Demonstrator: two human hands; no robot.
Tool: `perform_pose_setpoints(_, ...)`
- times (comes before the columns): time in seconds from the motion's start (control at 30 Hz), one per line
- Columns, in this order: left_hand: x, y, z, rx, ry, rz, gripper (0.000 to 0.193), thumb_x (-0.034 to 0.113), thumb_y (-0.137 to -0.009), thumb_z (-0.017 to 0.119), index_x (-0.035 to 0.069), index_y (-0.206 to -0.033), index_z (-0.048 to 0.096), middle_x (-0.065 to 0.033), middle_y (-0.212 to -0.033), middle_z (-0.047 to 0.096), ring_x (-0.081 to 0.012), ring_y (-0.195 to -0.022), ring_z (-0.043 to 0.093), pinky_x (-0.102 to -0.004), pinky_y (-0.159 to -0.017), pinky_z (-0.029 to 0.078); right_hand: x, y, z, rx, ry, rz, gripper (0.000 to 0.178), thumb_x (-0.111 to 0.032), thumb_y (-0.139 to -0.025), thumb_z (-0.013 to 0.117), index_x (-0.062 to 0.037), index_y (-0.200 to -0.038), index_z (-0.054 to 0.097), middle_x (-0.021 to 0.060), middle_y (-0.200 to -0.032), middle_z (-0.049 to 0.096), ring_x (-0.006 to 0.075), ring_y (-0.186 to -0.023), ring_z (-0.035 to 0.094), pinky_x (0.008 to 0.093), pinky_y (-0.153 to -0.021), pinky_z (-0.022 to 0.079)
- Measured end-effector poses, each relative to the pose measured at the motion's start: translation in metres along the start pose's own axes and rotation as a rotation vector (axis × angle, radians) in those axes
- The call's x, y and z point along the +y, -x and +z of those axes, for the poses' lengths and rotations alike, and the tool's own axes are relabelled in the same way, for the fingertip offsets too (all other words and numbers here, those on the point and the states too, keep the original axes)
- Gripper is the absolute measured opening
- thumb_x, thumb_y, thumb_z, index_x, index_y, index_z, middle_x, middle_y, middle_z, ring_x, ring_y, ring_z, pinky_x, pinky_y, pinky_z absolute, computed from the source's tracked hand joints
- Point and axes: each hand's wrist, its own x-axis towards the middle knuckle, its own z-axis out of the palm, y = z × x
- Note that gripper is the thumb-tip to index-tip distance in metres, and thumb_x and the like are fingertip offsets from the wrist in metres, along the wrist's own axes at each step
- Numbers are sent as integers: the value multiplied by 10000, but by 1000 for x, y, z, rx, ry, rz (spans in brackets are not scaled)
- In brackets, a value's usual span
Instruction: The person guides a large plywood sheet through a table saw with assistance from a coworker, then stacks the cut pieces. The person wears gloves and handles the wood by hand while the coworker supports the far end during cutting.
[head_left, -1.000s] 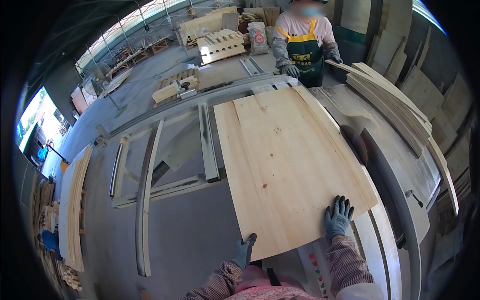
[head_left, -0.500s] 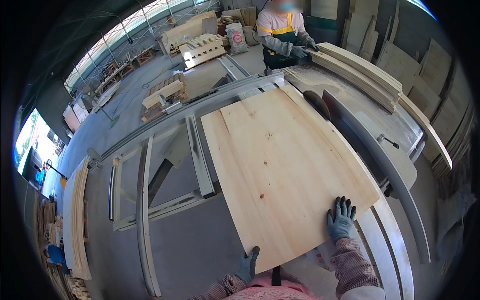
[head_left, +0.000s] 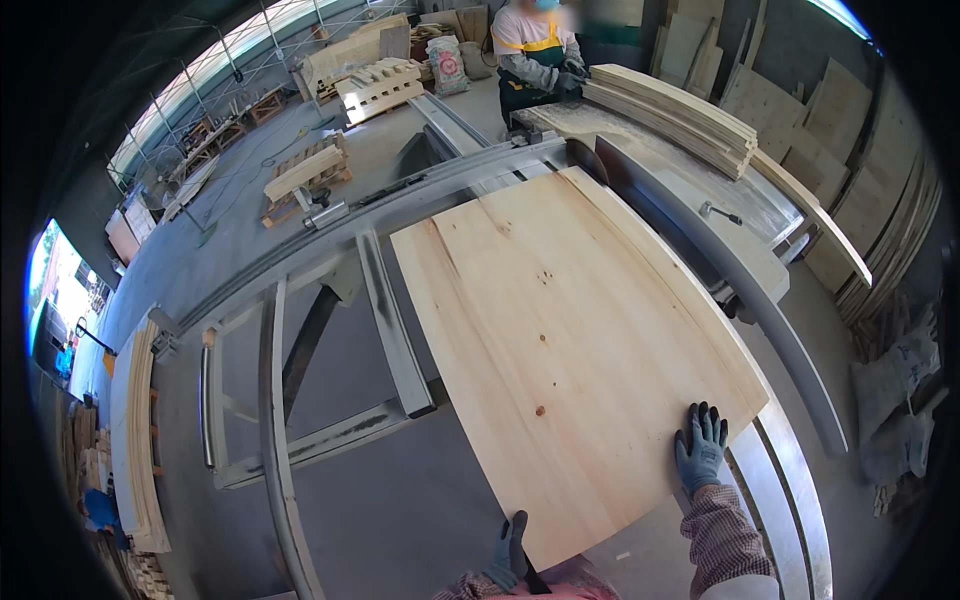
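A large pale plywood sheet (head_left: 560,330) with several knots lies across the metal saw table. Its near left corner is gripped by my left hand (head_left: 508,555), gloved in grey-blue, thumb up along the edge and the other fingers mostly hidden. My right hand (head_left: 702,448), in a matching glove with dark fingertips, rests flat on the sheet near its right near corner, fingers stretched forward. Past the far right corner of the sheet stands a round dark saw blade (head_left: 586,158). The long grey fence (head_left: 720,260) runs along the right side, apart from the sheet's edge.
Across the saw, a co-worker (head_left: 535,60) in gloves stands by a stack of boards (head_left: 670,112). An open metal frame (head_left: 395,330) extends left of the sheet. More boards (head_left: 145,440) stand far left, and panels (head_left: 780,110) lean on the right wall.
The fence, blade and co-worker appear shifted up and left as my view turns. Both my hands keep their places on the sheet. The co-worker's hands have drawn back from the board stack.
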Motion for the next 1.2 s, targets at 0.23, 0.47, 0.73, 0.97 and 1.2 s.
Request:
perform_pose_setpoints(0.23,10,-23,8,33,-38,-104,450,355,-920,513,-22,-1165,510,-173,-1053,599,-247,-913,591,-360,-805,470,-6,-5,-4,-34,-11,6,643,-288,-812,537,-68,-1384,344,143,-1451,298,328,-1361,211,478,-1129,85)
perform_pose_setpoints(0.47,18,-33,2,74,-83,-171,447,361,-925,499,-19,-1160,510,-170,-1041,601,-248,-907,592,-361,-802,469,-8,-9,-12,-44,-22,-20,637,-253,-809,537,-65,-1385,341,154,-1453,291,337,-1364,203,490,-1125,88)
perform_pose_setpoints(0.73,22,-24,-3,128,-133,-203,445,368,-930,484,-16,-1154,510,-166,-1027,605,-249,-901,592,-362,-799,469,-3,-15,-16,-68,-62,-36,612,-280,-835,520,-47,-1375,353,156,-1456,284,335,-1371,186,483,-1127,77)
perform_pose_setpoints(0.97,34,-40,10,123,-134,-199,443,374,-935,471,-13,-1149,510,-163,-1014,607,-250,-895,593,-363,-796,468,20,-34,5,3,-40,-24,608,-311,-845,518,-54,-1374,361,134,-1459,294,322,-1375,182,477,-1128,78)
perform_pose_setpoints(1.2,28,-77,45,99,-122,-155,442,380,-940,457,-10,-1143,510,-160,-1002,610,-251,-889,594,-363,-794,468,36,-70,9,33,-59,30,596,-311,-852,522,-71,-1374,368,124,-1454,308,319,-1371,198,463,-1130,88)
